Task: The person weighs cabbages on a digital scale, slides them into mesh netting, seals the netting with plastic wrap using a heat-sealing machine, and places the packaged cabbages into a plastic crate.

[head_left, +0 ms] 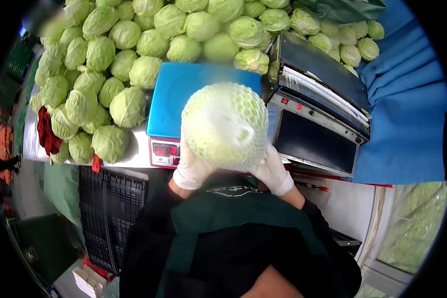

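Note:
A pale green cabbage (pixel 223 126) in a white foam net is held up between my two gloved hands, in front of my chest. My left hand (pixel 191 166) cups its lower left side, and my right hand (pixel 273 171) grips its lower right side; some fingers are hidden behind it. Behind and partly beneath the cabbage in the picture lies the blue pan (pixel 176 94) of a weighing scale, whose red-framed front (pixel 163 153) carries a lit display. Whether the cabbage touches the pan cannot be seen.
Bare cabbages (pixel 126 107) are heaped across the table's left and back. A wrapping machine (pixel 318 141) with a dark plate and white rolls stands right of the scale, beside a blue cloth (pixel 407 109). A dark red cloth (pixel 48 131) lies at left; black crates (pixel 111 213) stand below.

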`<move>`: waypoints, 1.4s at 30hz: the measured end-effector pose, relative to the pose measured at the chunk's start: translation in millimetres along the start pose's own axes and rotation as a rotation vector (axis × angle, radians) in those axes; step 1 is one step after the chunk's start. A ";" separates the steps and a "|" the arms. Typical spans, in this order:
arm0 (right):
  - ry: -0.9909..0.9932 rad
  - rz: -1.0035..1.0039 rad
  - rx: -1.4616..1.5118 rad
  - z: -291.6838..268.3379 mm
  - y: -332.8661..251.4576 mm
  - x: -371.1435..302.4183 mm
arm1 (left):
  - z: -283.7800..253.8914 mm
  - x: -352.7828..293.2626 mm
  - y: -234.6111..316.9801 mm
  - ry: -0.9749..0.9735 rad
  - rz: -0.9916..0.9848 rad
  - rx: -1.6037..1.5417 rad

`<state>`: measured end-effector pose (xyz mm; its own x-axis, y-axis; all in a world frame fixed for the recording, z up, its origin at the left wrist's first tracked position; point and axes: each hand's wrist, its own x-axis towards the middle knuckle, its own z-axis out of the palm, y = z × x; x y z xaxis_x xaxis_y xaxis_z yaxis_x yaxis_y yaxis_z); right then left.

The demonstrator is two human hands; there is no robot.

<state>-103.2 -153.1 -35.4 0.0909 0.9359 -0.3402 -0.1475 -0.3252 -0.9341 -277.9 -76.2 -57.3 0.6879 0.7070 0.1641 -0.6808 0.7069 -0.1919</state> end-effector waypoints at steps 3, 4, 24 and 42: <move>-0.066 -0.177 -0.277 -23.9 21.9 35.7 | 24.9 8.8 -0.2 0.279 -0.043 0.493; -0.093 -0.187 -0.256 -29.1 18.3 33.0 | 33.1 9.4 -0.4 0.420 -0.019 0.725; 0.005 -0.147 0.647 -180.2 -72.3 -18.0 | 88.0 166.9 -60.3 0.087 -0.379 1.514; 0.139 -0.383 0.613 -338.6 -95.6 8.9 | 45.5 341.5 -111.9 -0.403 0.317 2.531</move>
<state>245.2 -159.5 14.1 0.3644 0.9299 -0.0504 -0.6011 0.1935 -0.7754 21.7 87.1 64.2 0.7089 0.5083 0.4891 0.1856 -0.8033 0.5659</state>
